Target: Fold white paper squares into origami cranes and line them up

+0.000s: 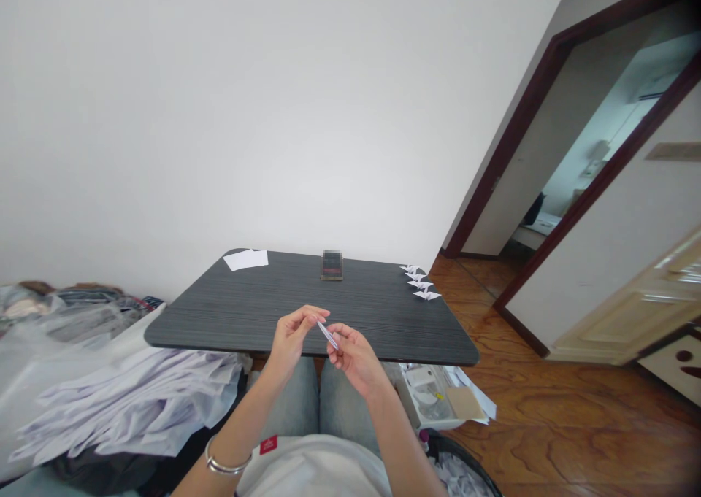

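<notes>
L hand (293,336) pinches the top of a narrow folded white paper strip (327,335) w/ fingertips, R hand (355,358) nearly closed on its lower end, both over the near edge of a dark table (230,314). A loose pinch could drop the strip onto the lap; paper cranes (420,282) at far right edge could get knocked off.

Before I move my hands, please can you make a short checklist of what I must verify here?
1. Folded white paper strip pinched by the left hand and right hand: ok.
2. Strip's creases are even: cannot tell, too small.
3. Hands are off the dark wood-grain table: cannot tell.
4. Paper cranes are all on the table's right side: ok.
5. White paper sheets lie at the far left corner: ok.
</notes>
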Tool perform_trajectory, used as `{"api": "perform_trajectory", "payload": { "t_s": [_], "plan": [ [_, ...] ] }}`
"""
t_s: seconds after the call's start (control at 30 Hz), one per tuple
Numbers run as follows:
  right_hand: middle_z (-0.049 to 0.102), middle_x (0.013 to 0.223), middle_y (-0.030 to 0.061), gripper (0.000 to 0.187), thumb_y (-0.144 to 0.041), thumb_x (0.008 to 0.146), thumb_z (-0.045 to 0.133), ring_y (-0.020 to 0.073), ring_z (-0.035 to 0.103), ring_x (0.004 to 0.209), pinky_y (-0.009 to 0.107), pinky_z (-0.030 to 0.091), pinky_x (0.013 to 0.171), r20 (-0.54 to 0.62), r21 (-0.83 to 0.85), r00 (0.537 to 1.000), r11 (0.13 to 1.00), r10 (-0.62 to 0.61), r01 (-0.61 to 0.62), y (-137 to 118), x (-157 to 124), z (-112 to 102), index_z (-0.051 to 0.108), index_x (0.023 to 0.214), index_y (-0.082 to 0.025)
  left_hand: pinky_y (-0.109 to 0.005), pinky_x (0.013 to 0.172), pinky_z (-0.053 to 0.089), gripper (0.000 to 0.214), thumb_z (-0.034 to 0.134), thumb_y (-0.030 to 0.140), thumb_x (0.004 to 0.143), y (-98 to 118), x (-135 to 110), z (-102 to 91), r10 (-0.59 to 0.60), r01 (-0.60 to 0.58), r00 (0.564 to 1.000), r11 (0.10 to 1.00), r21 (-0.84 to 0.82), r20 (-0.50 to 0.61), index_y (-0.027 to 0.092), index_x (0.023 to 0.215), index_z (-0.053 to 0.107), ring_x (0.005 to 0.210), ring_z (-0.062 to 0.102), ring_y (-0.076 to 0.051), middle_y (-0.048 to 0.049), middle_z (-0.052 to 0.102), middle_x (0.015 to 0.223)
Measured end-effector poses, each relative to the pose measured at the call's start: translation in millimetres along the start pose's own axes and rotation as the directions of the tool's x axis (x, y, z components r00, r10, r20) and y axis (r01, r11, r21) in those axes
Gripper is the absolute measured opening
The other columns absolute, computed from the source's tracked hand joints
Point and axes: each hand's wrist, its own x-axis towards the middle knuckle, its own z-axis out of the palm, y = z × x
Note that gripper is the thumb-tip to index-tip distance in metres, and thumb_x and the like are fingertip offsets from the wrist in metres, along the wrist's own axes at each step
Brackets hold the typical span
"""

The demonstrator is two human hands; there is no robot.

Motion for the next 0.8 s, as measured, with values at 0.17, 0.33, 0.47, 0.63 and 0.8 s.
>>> {"api": "perform_trajectory", "payload": {
  "t_s": [0.17,0.33,0.47,0.63,0.8],
  "plan": [
    [0.059,0.062,-0.0034,0.028,-0.027,0.062,0.07,0.0046,0.051,0.042,0.012,0.035,0.037,-0.17,-0.075,0.968,0.982,-0.186,0.175,1.8,2.0,-3.4,0.055,0.083,-0.017,-0.028,0.07,0.044,0.037,0.043,0.044,0.08,-5.8,-0.4,-1.1,-0.083,0.077,0.996,0.987,-0.138,-0.033,0.013,0.084,0.063,0.084,0.058,-0.02,-0.01,0.065,0.089],
    [0.06,0.059,-0.0034,0.026,-0.029,0.064,0.068,0.0071,0.052,0.042,0.015,0.037,0.037,-0.228,-0.205,0.92,0.939,-0.319,0.275,3.9,2.9,-1.7,0.054,0.083,-0.017,-0.021,0.057,0.043,0.03,0.062,0.032,0.069,-4.6,-0.2,0.1,-0.159,0.164,0.986,0.977,-0.134,0.045,0.013,0.092,0.058,0.063,0.055,-0.012,-0.0023,0.061,0.071],
    [0.061,0.06,-0.0016,0.024,-0.031,0.067,0.064,0.0089,0.054,0.045,0.016,0.038,0.037,-0.221,-0.261,0.9,0.912,-0.374,0.315,4.5,3.2,0.4,0.053,0.084,-0.017,-0.021,0.055,0.044,0.032,0.066,0.027,0.065,-2.8,0.0,3.0,-0.185,0.196,0.979,0.97,-0.142,0.088,0.012,0.091,0.056,0.058,0.054,-0.011,0.0003,0.059,0.064],
    [0.063,0.065,0.0003,0.023,-0.033,0.072,0.058,0.0116,0.058,0.05,0.018,0.039,0.038,-0.189,-0.32,0.905,0.895,-0.382,0.311,3.3,0.9,1.4,0.054,0.088,-0.017,-0.021,0.052,0.045,0.03,0.065,0.028,0.065,-4.4,0.7,2.5,-0.201,0.206,0.978,0.968,-0.146,0.048,0.012,0.089,0.056,0.056,0.055,-0.011,0.0006,0.059,0.06],
    [0.063,0.072,0.0014,0.021,-0.029,0.071,0.059,0.0123,0.058,0.058,0.018,0.041,0.041,-0.161,-0.382,0.897,0.864,-0.412,0.328,2.2,-1.1,2.2,0.055,0.088,-0.018,-0.022,0.052,0.046,0.032,0.065,0.03,0.066,-5.0,1.1,0.8,-0.212,0.22,0.975,0.968,-0.122,0.073,0.012,0.092,0.057,0.055,0.056,-0.011,0.0014,0.058,0.058]
  ]
}}
